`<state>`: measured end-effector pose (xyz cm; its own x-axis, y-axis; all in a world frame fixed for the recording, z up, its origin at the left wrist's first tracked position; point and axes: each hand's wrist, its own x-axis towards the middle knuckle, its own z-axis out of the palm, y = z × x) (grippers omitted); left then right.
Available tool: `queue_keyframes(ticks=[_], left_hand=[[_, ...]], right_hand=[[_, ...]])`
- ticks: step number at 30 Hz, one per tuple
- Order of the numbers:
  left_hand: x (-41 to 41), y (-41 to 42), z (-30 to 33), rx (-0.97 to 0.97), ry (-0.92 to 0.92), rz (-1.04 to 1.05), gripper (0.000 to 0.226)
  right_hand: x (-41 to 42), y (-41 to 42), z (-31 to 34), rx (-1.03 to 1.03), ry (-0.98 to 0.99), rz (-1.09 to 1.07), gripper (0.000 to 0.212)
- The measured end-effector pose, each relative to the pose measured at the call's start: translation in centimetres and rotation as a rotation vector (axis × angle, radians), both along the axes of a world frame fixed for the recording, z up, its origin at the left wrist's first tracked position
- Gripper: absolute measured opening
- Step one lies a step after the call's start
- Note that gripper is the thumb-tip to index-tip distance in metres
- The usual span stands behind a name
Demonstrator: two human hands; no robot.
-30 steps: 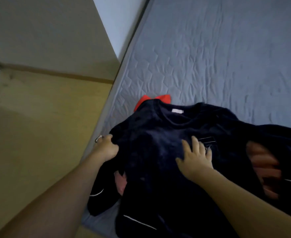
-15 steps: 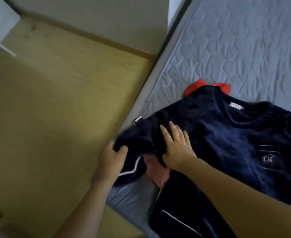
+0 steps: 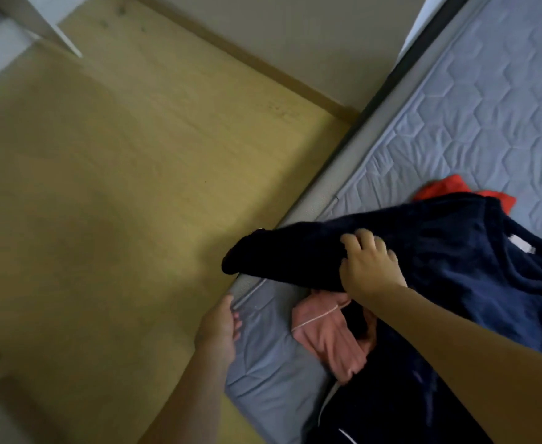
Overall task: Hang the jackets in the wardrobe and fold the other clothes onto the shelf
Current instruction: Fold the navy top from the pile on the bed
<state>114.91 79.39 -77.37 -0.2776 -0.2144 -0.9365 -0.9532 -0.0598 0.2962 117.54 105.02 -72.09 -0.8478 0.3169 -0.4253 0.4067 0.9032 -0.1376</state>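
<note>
Here the right hand's fingers [image 3: 357, 243] curl into the navy fleece top [image 3: 474, 264], bunching its sleeve [image 3: 282, 257], which stretches out past the mattress [image 3: 474, 123] edge over the wooden floor [image 3: 103, 219]. The right hand [image 3: 367, 267] grips near the shoulder. The left hand [image 3: 220, 328] hangs beside the mattress edge, fingers loosely bent, seemingly holding nothing. A pink garment [image 3: 327, 334] lies under the top; a red garment [image 3: 452, 190] peeks out beyond it.

Fuzzy navy fleece top [image 3: 474, 251], quilted grey mattress [image 3: 474, 107], matt wood floor [image 3: 119, 187]
</note>
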Motion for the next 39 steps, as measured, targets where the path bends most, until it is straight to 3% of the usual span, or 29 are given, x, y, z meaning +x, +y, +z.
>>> queue_keyframes(ticks=[3,5,7,9,11,13,16,18,20,24,27,32,36,38,39], left_hand=[[-2.5,2.8,-1.2,0.319,-0.041,0.124,0.038],[-3.7,4.9,-1.8,0.422,-0.09,0.153,0.048],[-4.9,6.9,-1.5,0.391,-0.085,0.176,0.041],[-6.3,8.2,-0.7,0.314,0.014,0.297,0.022],[-8.3,8.0,0.5,0.241,0.285,0.484,0.007],[-9.4,6.4,2.0,0.155,0.497,0.651,0.017],[-8.6,3.7,1.6,0.203,0.318,0.787,0.035],[-8.0,3.4,1.5,0.389,0.184,0.706,0.036],[-8.0,4.6,1.0,0.468,0.088,0.485,0.04],[-8.2,7.4,0.6,0.324,-0.079,0.081,0.043],[-8.6,9.0,0.3,0.207,-0.134,0.032,0.05],[-8.0,11.2,-1.2,0.119,0.02,0.01,0.016],[-9.2,11.4,0.9,0.148,0.268,0.179,0.021],[-10.1,12.7,3.5,0.138,0.454,0.254,0.019],[-10.2,14.0,5.0,0.098,0.585,0.265,0.028]], right_hand=[[-2.7,1.2,-1.4,-0.041,-0.187,0.022,0.067],[-3.2,1.8,-2.5,-0.051,-0.349,0.049,0.072],[-2.6,2.0,-3.6,-0.056,-0.395,0.059,0.071],[-1.0,2.1,-4.1,0.014,-0.301,0.095,0.069],[0.3,2.6,-4.5,0.12,-0.123,0.079,0.068],[1.0,3.7,-4.7,0.149,-0.123,-0.051,0.07],[2.0,4.6,-4.9,0.1,-0.351,-0.048,0.07],[2.6,4.6,-4.8,0.063,-0.312,0.013,0.069],[3.5,4.7,-3.9,0.029,-0.257,0.062,0.067],[7.0,6.0,-1.9,0.038,-0.325,0.166,0.067],[9.4,7.2,-0.4,0.028,-0.369,0.148,0.068],[11.8,8.9,-0.8,-0.017,-0.284,0.033,0.074],[13.2,9.7,-1.3,-0.085,-0.201,-0.008,0.077],[13.7,9.9,-0.9,-0.239,-0.109,-0.15,0.071],[13.9,10.1,-0.5,-0.375,-0.049,-0.297,0.065]])
